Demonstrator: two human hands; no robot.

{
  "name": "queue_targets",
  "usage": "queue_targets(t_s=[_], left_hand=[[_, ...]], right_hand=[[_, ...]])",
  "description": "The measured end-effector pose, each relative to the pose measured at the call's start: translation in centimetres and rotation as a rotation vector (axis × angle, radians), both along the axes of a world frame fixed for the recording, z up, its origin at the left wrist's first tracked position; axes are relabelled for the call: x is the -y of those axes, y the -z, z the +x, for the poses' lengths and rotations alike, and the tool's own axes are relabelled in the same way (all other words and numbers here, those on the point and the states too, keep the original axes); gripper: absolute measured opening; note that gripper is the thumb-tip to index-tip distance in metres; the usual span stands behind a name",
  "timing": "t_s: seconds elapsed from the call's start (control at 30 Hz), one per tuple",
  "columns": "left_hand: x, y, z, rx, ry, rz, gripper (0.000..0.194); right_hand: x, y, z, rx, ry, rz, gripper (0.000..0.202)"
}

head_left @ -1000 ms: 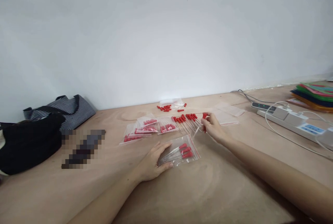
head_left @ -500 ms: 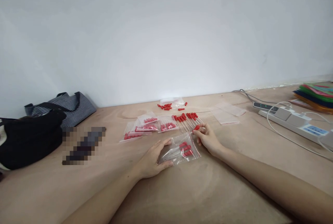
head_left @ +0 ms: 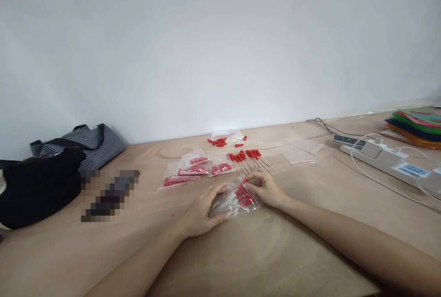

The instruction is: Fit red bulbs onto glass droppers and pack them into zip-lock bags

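Observation:
A clear zip bag [head_left: 225, 205] with several red-tipped droppers inside lies on the table at the centre. My left hand [head_left: 203, 212] rests at the bag's left end, thumb and fingers spread around it. At the bag's right end, my right hand [head_left: 267, 189] pinches a red-tipped dropper [head_left: 245, 184] at the opening; its thin stem is hard to see within the plastic. Behind my hands lies a row of loose red-tipped droppers [head_left: 253, 153]. Filled bags [head_left: 198, 168] overlap to the left of that row.
Loose red caps [head_left: 220, 141] lie near the wall. Flat bags [head_left: 298, 154] are right of the droppers. A white power strip [head_left: 389, 161] with cables and coloured sheets [head_left: 416, 127] are at the right; a striped bag [head_left: 106, 143] and black bag [head_left: 44, 184] at the left.
My right hand has moved left with the dropper, from beside the bag's opening to over its right end. My left hand has hardly moved.

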State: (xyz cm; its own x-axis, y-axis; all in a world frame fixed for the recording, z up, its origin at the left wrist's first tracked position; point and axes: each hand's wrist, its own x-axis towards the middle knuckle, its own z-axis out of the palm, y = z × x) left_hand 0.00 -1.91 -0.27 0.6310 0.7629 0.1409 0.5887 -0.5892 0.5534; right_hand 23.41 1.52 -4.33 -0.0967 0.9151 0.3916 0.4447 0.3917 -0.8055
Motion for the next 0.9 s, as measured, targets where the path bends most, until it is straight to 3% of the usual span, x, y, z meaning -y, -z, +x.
queue_targets(t_s=[0.13,0.23,0.43,0.63,0.9], left_hand=[[0.0,0.0,0.0,-0.024,0.006,0.007,0.064],[0.1,0.0,0.0,-0.038,0.012,0.01,0.063],[0.0,0.0,0.1,-0.067,-0.006,0.042,0.061],[-0.2,0.1,0.1,-0.088,0.014,0.065,0.055],[0.0,-0.1,0.0,-0.088,0.032,0.065,0.054]], right_hand=[[-0.3,-0.3,0.0,0.1,-0.113,0.004,0.018],[-0.4,-0.2,0.2,0.167,-0.115,-0.015,0.025],[-0.7,-0.5,1.3,0.233,0.112,-0.05,0.018],[-3.1,-2.9,3.2,0.425,0.408,-0.153,0.016],[-5.8,-3.6,2.4,0.527,0.45,-0.297,0.017]])
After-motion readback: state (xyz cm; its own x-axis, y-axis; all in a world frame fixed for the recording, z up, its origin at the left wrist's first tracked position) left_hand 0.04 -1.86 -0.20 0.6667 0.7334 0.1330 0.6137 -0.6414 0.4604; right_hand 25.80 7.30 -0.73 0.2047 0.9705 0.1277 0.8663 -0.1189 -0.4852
